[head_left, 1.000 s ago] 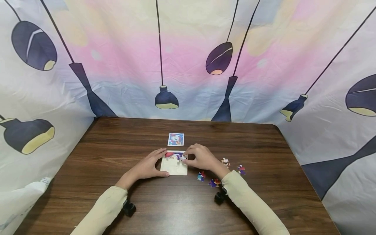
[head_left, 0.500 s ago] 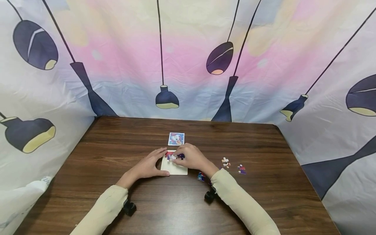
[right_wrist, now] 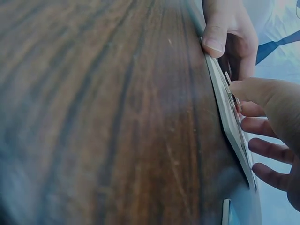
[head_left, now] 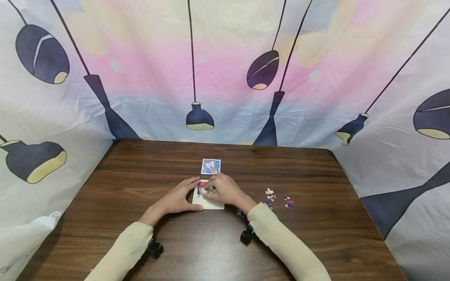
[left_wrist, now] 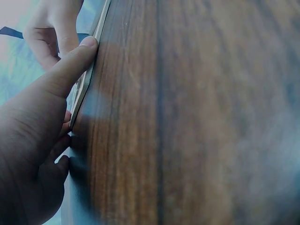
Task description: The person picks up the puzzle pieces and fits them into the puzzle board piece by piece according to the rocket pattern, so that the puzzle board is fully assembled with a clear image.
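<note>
A pale puzzle board (head_left: 212, 205) lies on the table in front of me, with red and purple jigsaw pieces along its far side. My left hand (head_left: 177, 198) holds the board by its left side, fingers at the far corner and thumb on the near edge. Over the board, my right hand (head_left: 226, 190) pinches a jigsaw piece (head_left: 202, 191) between thumb and fingers at the upper left. In the right wrist view the piece (right_wrist: 228, 78) stands slightly tilted above the board (right_wrist: 220, 93). Its picture is mostly hidden by my fingers.
A square picture card (head_left: 211, 166) lies just beyond the board. Several loose pieces lie to the right, among them a white one (head_left: 270, 194) and a red-purple one (head_left: 289, 202); a blue one (head_left: 240, 213) is partly behind my right wrist. Printed cloth surrounds the brown table (head_left: 158, 156).
My right hand has moved left across the board with the piece, from its upper right to its upper left. My left hand stays in place on the board.
</note>
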Available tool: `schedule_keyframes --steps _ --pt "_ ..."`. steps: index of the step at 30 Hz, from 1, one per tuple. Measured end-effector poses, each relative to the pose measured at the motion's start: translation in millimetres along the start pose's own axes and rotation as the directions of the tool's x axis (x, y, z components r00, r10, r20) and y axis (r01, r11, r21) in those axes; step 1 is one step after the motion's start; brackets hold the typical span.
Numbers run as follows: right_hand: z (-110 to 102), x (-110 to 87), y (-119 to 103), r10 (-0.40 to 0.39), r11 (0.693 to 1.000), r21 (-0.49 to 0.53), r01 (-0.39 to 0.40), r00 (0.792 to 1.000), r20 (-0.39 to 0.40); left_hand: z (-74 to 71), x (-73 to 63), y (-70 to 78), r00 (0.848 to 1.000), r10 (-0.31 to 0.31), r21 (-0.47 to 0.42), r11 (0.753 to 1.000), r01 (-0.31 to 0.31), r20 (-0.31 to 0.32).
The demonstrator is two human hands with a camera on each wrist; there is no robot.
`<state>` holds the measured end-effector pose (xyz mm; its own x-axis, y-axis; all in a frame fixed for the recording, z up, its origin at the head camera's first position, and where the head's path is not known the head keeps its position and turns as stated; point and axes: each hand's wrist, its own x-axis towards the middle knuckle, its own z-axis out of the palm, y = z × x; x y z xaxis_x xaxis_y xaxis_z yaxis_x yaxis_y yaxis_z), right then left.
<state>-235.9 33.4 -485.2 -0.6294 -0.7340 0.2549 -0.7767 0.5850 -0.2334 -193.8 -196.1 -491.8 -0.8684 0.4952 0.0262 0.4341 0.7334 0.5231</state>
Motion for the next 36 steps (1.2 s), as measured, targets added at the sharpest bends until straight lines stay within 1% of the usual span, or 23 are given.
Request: schedule_keyframes --steps 5,17,25,36 --pt "-0.1 0.5 -2.1 -0.008 0.999 -0.032 0.009 1.0 0.011 -0.2 -0.1 0.3 1.0 0.004 -0.005 1.0 -0.004 -0.003" --pt "2.7 0.8 -3.3 0.003 1.0 -0.021 -0.003 1.0 0.007 -0.2 -0.5 0.0 1.0 0.0 -0.009 1.0 0.0 -0.007" --pt "4.5 1.5 -4.5 0.01 0.999 -0.053 -0.009 1.0 0.024 0.6 -0.5 -0.4 1.0 -0.006 -0.016 1.0 0.006 0.0" --pt "3.4 1.2 -4.5 0.003 1.0 -0.022 -0.002 1.0 0.008 0.9 -0.3 -0.6 1.0 -0.002 -0.006 1.0 0.001 -0.008"
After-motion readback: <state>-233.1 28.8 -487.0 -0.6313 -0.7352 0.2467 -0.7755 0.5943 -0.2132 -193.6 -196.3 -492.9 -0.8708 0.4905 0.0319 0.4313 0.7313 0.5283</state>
